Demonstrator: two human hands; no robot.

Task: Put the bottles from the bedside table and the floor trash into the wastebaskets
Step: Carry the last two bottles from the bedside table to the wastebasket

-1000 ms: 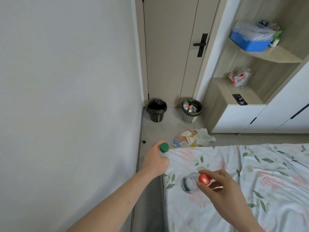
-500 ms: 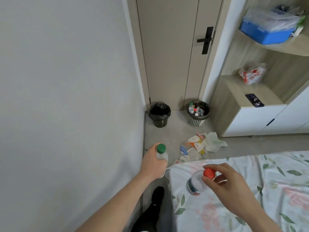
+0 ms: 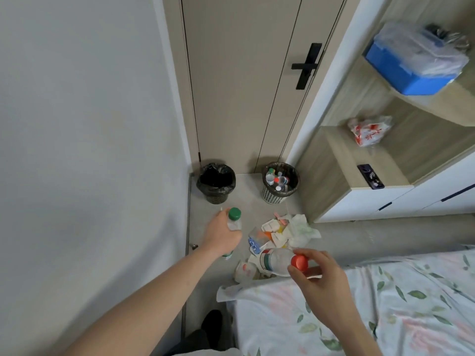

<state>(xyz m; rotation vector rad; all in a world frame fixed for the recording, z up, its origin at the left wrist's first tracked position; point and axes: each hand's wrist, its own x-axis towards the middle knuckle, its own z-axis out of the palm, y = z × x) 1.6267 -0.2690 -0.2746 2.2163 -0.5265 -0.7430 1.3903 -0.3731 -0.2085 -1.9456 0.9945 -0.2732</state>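
Ahead, two wastebaskets (image 3: 216, 182) flank the door (image 3: 244, 80).

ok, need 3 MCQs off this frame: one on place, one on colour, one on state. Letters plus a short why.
1. Where is the wastebasket that holds bottles?
A. right of the black-lined one
B. on the bed
C. on the shelf

2. What colour is the cap on the bottle in the left hand?
A. red
B. green
C. blue

3. What is the state of the right hand?
A. open and idle
B. flat on the bed
C. holding a red-capped bottle

A: the white wastebasket with bottles stands right of the black-lined wastebasket.
B: the left hand holds a green-capped bottle.
C: the right hand holds the red-capped bottle.
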